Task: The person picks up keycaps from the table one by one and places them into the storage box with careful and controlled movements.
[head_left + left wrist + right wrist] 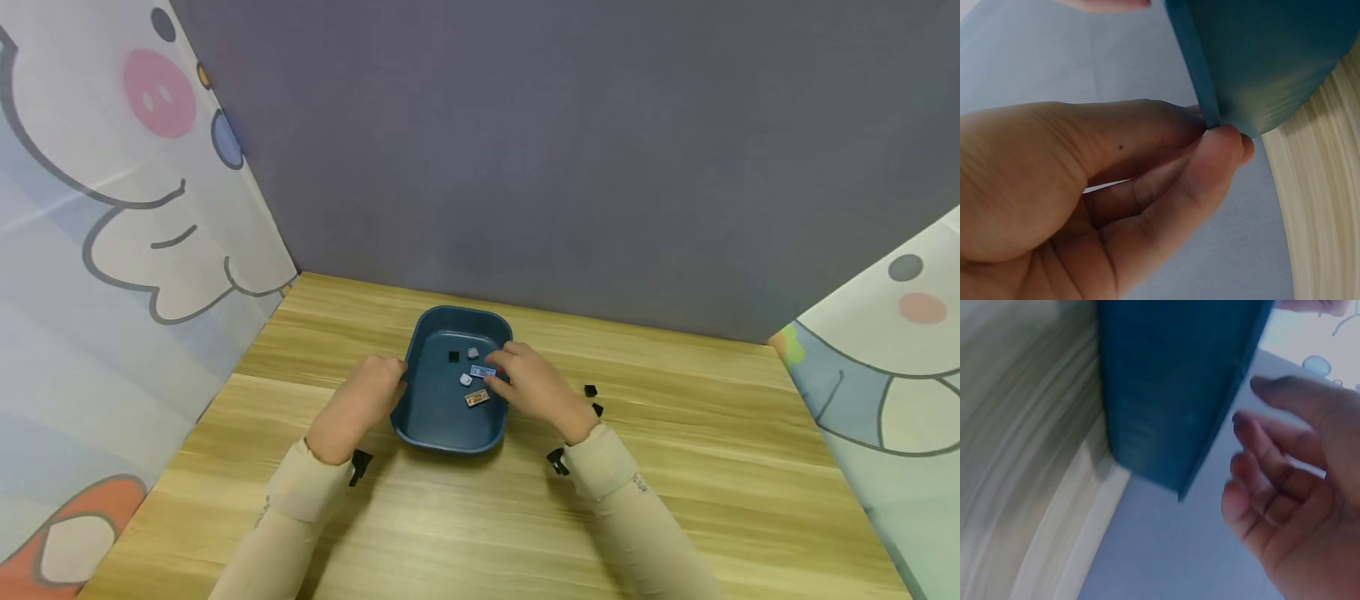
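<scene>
A dark blue rectangular tray [450, 435] with raised walls stands on the wooden table. My left hand [363, 402] pinches its left rim between thumb and fingers, as the left wrist view [1166, 169] also shows. Over the right rim hangs my right hand [534, 382], fingers loosely bent and thumb apart, nothing visible between them. Inside the tray lie a blue printed rectangular piece [483, 372] near the right fingertips, a tan printed rectangular piece [477, 397], a small white piece [466, 380], a small grey-white piece [472, 353] and a small black square [453, 357].
Two small black pieces [590, 390] lie on the wooden table [712, 467] right of the right hand. A grey wall panel [562, 167] rises behind the table, with cartoon-printed cloth [97, 250] at both sides.
</scene>
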The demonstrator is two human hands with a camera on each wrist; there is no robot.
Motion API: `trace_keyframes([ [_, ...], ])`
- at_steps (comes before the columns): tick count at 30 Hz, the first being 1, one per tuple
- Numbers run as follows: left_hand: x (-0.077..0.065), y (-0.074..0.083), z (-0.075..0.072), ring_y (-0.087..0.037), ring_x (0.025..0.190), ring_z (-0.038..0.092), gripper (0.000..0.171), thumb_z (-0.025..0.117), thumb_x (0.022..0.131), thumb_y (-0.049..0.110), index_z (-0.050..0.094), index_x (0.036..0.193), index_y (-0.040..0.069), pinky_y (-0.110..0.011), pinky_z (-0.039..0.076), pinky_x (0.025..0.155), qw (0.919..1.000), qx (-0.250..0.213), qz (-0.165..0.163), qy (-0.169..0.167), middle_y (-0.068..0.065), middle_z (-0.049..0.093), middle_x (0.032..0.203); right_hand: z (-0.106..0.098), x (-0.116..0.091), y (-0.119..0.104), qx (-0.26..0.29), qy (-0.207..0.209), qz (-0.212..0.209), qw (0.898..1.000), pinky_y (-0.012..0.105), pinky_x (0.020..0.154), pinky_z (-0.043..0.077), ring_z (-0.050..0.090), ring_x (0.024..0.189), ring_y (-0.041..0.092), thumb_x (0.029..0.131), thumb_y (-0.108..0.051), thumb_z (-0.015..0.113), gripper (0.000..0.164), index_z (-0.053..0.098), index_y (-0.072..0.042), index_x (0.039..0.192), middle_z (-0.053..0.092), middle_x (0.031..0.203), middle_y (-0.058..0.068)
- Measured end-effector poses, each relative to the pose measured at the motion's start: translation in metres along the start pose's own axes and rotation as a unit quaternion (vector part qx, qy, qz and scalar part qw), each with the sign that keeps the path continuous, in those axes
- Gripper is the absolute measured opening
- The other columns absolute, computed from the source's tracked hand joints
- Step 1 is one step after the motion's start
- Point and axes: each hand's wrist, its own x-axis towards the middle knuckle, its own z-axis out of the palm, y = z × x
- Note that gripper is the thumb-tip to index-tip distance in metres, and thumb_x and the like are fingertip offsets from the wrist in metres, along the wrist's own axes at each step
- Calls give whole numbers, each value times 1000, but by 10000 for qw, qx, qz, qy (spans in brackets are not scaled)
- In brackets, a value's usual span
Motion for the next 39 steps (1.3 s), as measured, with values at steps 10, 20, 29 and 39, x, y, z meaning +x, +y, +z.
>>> trace_keyframes([
  [10,2,4,2,-27,66,63,15,60,94,-4,63,80,-1,-36,50,56,9999,102,-49,-101,-13,61,71,-18,-47,36,-84,44,198,9998,37,75,52,60,86,21,92,-12,73,27,69,1,115,61,94,6],
  [20,0,7,2,-30,68,64,20,56,95,-7,61,78,2,-37,52,55,9984,513,111,-195,-14,59,71,-22,-88,71,42,128,520,9986,34,62,50,56,73,18,90,-8,75,25,69,3,112,60,90,6],
  [29,-2,6,2,-31,68,64,18,56,95,-6,61,79,0,-37,52,55,9980,564,259,-130,-15,59,72,-23,-101,93,46,21,1127,9936,39,67,52,60,79,22,93,-10,72,23,69,2,113,61,95,10],
  [39,-2,6,2,-30,68,63,18,56,95,-6,60,79,0,-37,52,56,9989,393,238,-106,-15,58,72,-16,-103,112,-45,-100,1740,9847,45,71,54,63,83,28,95,-11,69,27,67,6,115,62,96,13],
])
